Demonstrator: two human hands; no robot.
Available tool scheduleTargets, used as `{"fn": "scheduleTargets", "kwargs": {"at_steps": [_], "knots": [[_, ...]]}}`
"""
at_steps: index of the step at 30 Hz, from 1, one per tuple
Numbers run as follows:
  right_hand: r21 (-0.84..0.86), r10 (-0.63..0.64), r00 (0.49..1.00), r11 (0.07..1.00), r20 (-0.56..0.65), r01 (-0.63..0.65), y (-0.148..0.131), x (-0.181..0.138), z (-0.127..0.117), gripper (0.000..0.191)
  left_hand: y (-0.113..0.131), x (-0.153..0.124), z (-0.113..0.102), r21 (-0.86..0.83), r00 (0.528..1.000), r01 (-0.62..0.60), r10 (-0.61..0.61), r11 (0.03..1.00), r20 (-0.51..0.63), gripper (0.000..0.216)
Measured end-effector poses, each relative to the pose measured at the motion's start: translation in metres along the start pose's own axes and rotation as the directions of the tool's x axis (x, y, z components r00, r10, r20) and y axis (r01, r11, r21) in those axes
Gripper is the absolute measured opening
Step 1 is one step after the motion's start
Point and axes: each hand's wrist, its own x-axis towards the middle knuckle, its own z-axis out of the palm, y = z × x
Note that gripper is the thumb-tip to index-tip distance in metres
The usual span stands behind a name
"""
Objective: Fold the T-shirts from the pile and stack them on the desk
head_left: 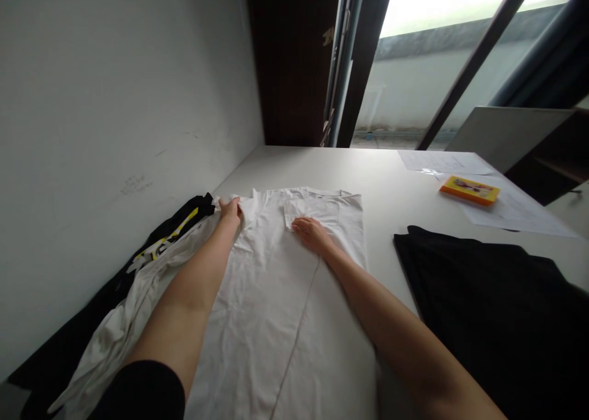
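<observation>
A white T-shirt (276, 309) lies flat and lengthwise on the white table (386, 180), its sides folded in toward the middle. My left hand (230, 210) is at the shirt's far left corner, fingers pinched on the folded sleeve there. My right hand (311, 231) lies palm down on the upper middle of the shirt, fingers stretched flat on the cloth just below a folded flap.
A heap of black, yellow-striped and off-white clothes (138, 266) lies along the wall on the left. A black garment (488, 297) is spread on the right. Farther back right lie papers (510, 211) and a yellow-orange box (469, 190). A window stands beyond the table.
</observation>
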Motion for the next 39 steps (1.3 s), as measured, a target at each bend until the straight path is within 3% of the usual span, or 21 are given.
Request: {"fn": "scheduleTargets", "kwargs": {"at_steps": [4, 7, 9, 12, 15, 17, 18, 21, 24, 27, 30, 35, 37, 39], "knots": [[0.057, 0.109, 0.99, 0.993, -0.092, -0.104, 0.001, 0.004, -0.003, 0.033, 0.001, -0.025, 0.025, 0.203, 0.978, -0.12, 0.081, 0.972, 0.192, 0.05], [0.061, 0.13, 0.989, 0.99, -0.063, -0.126, -0.007, 0.007, -0.003, 0.043, -0.002, -0.065, 0.015, 0.346, 0.931, -0.247, 0.123, 0.905, 0.343, 0.05], [0.006, 0.153, 0.988, 0.988, -0.014, -0.153, -0.016, 0.011, 0.0, 0.05, -0.004, -0.096, -0.009, 0.43, 0.913, -0.315, 0.147, 0.846, 0.381, 0.046], [-0.092, 0.295, 0.952, 0.949, -0.083, -0.302, -0.027, 0.022, 0.008, 0.047, -0.01, -0.142, -0.062, 0.565, 0.913, -0.36, 0.156, 0.743, 0.377, 0.042], [-0.124, 0.442, 0.886, 0.88, -0.138, -0.458, -0.034, 0.042, 0.016, 0.056, -0.018, -0.189, -0.117, 0.829, 0.942, -0.329, 0.091, 0.452, 0.324, 0.052], [-0.147, 0.471, 0.875, 0.863, -0.114, -0.484, -0.038, 0.058, 0.021, 0.06, -0.021, -0.219, -0.146, 0.923, 0.968, -0.238, -0.004, 0.302, 0.251, 0.059], [-0.157, 0.482, 0.871, 0.856, -0.1, -0.492, -0.04, 0.067, 0.024, 0.061, -0.022, -0.233, -0.158, 0.936, 0.974, -0.184, -0.069, 0.299, 0.214, 0.061], [-0.149, 0.548, 0.835, 0.822, -0.06, -0.55, -0.046, 0.092, 0.034, 0.061, -0.018, -0.27, -0.182, 0.911, 0.951, -0.054, -0.258, 0.41, 0.173, 0.059], [-0.107, 0.565, 0.825, 0.819, -0.012, -0.563, -0.052, 0.109, 0.045, 0.052, -0.015, -0.3, -0.192, 0.912, 0.922, 0.0, -0.353, 0.41, 0.159, 0.035], [-0.066, 0.485, 0.874, 0.872, 0.002, -0.484, -0.058, 0.119, 0.053, 0.049, -0.019, -0.322, -0.196, 0.945, 0.94, -0.055, -0.303, 0.324, 0.158, 0.022], [-0.014, 0.412, 0.91, 0.91, -0.043, -0.413, -0.062, 0.13, 0.051, 0.05, -0.023, -0.335, -0.197, 0.917, 0.958, -0.129, -0.193, 0.377, 0.214, 0.025], [0.116, 0.345, 0.919, 0.937, -0.189, -0.328, -0.057, 0.161, 0.004, 0.052, 0.008, -0.347, -0.175, 0.765, 0.93, -0.029, -0.263, 0.644, 0.256, 0.031], [0.279, 0.357, 0.884, 0.92, -0.302, -0.276, -0.046, 0.169, -0.03, 0.05, 0.026, -0.355, -0.153, 0.695, 0.931, -0.042, -0.224, 0.718, 0.288, 0.03], [0.46, 0.424, 0.815, 0.859, -0.395, -0.224, -0.03, 0.166, -0.068, 0.047, 0.033, -0.368, -0.126, 0.644, 0.919, -0.127, -0.155, 0.754, 0.363, 0.022]]}}
